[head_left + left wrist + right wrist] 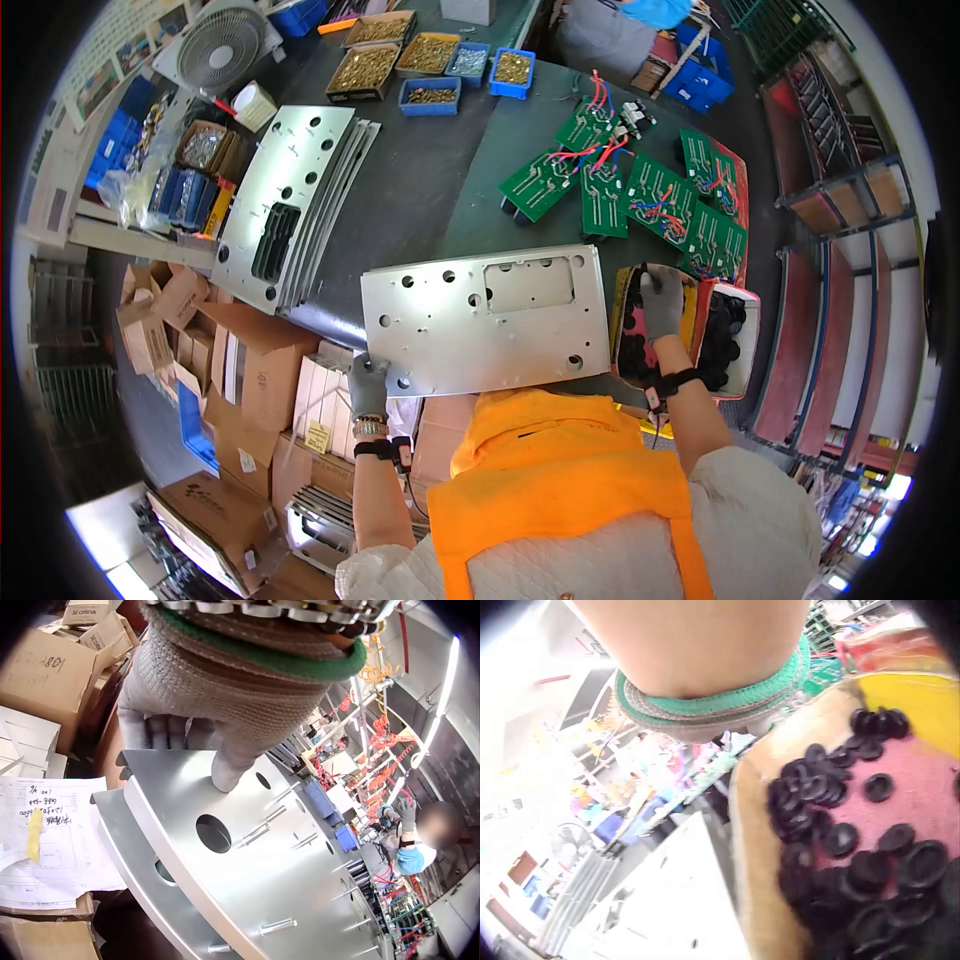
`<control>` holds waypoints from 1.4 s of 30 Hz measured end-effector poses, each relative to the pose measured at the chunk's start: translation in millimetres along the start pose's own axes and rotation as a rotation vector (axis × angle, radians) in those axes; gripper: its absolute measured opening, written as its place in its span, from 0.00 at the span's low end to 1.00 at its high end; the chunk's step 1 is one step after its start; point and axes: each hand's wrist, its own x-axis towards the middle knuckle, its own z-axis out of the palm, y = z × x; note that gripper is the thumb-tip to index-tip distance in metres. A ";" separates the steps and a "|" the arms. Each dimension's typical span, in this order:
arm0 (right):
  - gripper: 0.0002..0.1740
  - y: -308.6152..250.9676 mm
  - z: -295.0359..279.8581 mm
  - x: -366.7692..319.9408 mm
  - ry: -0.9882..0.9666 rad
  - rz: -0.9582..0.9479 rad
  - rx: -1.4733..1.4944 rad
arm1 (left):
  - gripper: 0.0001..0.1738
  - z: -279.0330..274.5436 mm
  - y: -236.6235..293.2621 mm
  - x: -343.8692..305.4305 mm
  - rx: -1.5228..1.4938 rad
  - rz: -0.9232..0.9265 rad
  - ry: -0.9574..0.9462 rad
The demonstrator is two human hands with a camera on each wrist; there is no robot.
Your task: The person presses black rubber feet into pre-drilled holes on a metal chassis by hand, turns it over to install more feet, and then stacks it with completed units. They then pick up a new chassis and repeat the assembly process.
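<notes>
Metal panel [440, 345] is laid lengthwise across the near side of the desk [420, 180], long axis running pretty much left to right between two hands kept well apart. Its near left corner is gripped by the left hand [368, 385], thumb on top. Just past the right end, the right hand [661, 300] is lowered into a box [750, 855] of black rings [870, 870]; whether anything's pinched there can't be told.

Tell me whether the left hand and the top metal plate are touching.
Touching. The left wrist view shows the left hand with its thumb pressed on the top metal plate, near its edge.
</notes>
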 end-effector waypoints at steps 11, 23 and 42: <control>0.08 -74.2 50.9 -74.9 -0.358 -0.167 0.010 | 0.19 -5.7 -24.7 10.4 -0.240 -0.062 -0.020; 0.06 -44.1 48.2 -107.4 -0.480 -0.159 0.137 | 0.20 -13.8 -27.7 20.3 -0.367 -0.316 -0.178; 0.17 -162.3 161.5 -49.6 -0.553 -0.810 -0.205 | 0.32 -16.1 36.5 -9.9 0.027 -0.263 -0.026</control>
